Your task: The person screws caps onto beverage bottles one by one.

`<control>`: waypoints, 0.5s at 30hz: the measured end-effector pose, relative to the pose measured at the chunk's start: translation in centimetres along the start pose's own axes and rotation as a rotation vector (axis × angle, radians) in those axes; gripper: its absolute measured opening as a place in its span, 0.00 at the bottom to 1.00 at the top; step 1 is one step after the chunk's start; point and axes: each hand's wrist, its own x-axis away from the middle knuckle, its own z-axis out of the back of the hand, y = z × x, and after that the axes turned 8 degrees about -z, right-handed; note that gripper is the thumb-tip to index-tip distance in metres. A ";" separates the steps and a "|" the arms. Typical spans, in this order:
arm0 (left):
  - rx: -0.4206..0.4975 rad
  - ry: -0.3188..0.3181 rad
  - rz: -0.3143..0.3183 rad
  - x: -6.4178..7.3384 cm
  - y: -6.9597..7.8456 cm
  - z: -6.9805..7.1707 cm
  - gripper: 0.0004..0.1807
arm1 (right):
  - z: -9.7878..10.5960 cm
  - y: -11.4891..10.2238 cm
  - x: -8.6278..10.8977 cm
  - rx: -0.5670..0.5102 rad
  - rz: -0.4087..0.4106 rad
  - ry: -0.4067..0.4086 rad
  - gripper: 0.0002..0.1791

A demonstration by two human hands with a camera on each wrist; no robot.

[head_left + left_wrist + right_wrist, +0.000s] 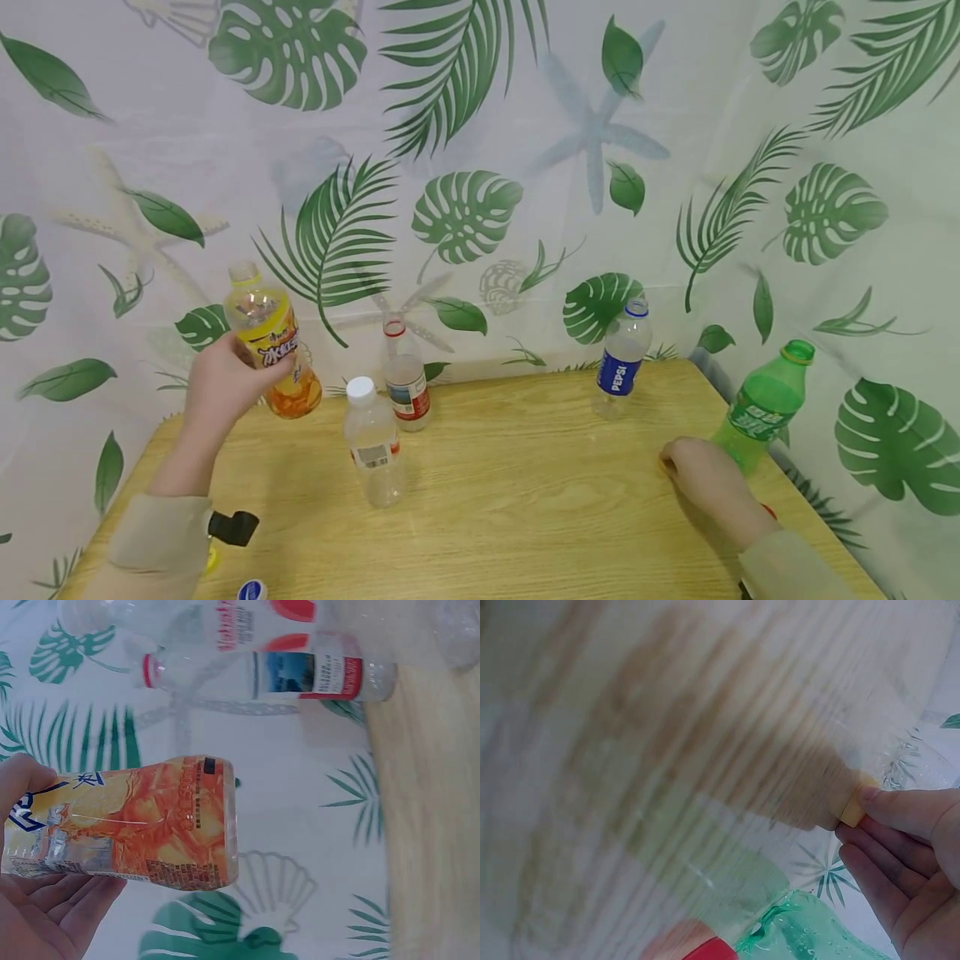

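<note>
On the desk (510, 517), work on five bottles appears partway: one capped, four uncapped, which remain being unclear. One green bottle (761, 412), right edge; one Pepsi bottle (621, 367) and one red-ringed bottle (407, 387), back edge; one white-capped bottle (377, 460) before the latter; one orange bottle (272, 327), near the back-left corner, in the curled fingers of the left hand (228, 377). Four loose caps: blue cap (252, 591) and yellow cap (212, 559), left; red cap (768, 511), right edge; orange-yellow cap (853, 802), pinched by thumb and fingers of the right hand (705, 473)
</note>
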 end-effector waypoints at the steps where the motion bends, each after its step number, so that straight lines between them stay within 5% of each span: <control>1: -0.007 0.006 -0.008 0.0 0.3 0.3 0.31 | 0.0 -0.1 0.0 -0.001 0.001 -0.001 0.16; 15: 0.022 0.038 -0.071 -1.5 6.1 3.9 0.33 | 0.0 -0.2 0.0 -0.019 -0.010 -0.023 0.18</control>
